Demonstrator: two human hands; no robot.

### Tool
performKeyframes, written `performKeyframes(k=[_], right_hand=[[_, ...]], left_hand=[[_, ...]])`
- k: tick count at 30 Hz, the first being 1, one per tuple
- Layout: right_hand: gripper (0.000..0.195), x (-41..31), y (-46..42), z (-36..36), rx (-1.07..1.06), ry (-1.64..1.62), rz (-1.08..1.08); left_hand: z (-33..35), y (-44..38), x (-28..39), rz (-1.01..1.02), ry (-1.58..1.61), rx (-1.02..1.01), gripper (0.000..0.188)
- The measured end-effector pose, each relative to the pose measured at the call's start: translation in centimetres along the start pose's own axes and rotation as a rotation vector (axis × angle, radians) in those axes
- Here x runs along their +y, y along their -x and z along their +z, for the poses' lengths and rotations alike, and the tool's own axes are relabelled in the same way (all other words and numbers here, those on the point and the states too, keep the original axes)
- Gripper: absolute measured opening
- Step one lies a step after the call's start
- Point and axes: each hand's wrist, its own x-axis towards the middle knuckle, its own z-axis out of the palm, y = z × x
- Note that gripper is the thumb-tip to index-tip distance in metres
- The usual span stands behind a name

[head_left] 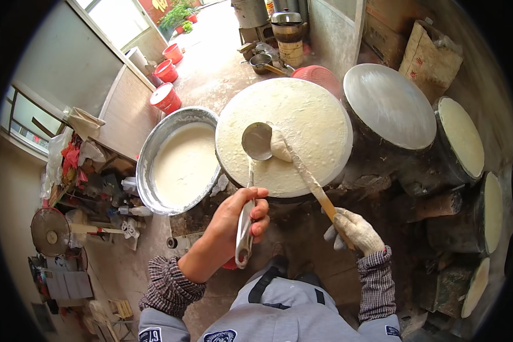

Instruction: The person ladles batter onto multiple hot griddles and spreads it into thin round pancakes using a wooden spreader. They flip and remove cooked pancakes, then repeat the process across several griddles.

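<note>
My bare left hand (243,216) grips the handle of a metal ladle (257,141), whose round bowl is over a wide round griddle. Pale batter (282,102) covers nearly the whole griddle, with small lumps and bubbles in its surface. In a knitted glove, my right hand (357,228) holds a wooden stick (310,179). A thick clump of batter (278,145) coats the stick's far end, right beside the ladle bowl; whether the two touch I cannot tell. Left of the griddle stands a large metal basin (143,171) of liquid batter.
A bare metal griddle (389,107) stands at right, with several batter-covered griddles (461,132) curving beyond it. Red buckets (166,97) line the left wall. Behind the griddle are a red plastic basket (318,78) and a saucepan (260,62). An electric fan (50,231) is far left.
</note>
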Motion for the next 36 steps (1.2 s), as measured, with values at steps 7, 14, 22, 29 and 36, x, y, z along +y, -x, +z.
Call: performKeyframes(k=[7, 14, 22, 29, 36], right_hand=[[0.048, -3.7, 2.0, 1.6, 0.043, -0.029, -0.216], [0.053, -9.6, 3.9, 3.4, 0.419, 0.116, -0.699], [0.044, -2.9, -3.0, -1.7, 0.864, 1.192, -0.618], [0.056, 3.4, 1.9, 6.0, 0.585, 1.095, -0.656], [0.047, 3.9, 3.3, 6.1, 0.787, 0.550, -0.477]], left_hand=[[-1.6, 3.6, -0.6, 0.119, 0.705, -0.460, 0.028], [-0.3, 2.3, 0.9, 0.153, 0.789, -0.618, 0.034], [-9.0, 3.0, 1.7, 0.437, 0.877, -0.569, 0.039], [-18.7, 5.2, 1.7, 0.540, 0.864, -0.400, 0.029], [-24.1, 3.9, 1.8, 0.532, 0.879, -0.290, 0.028]])
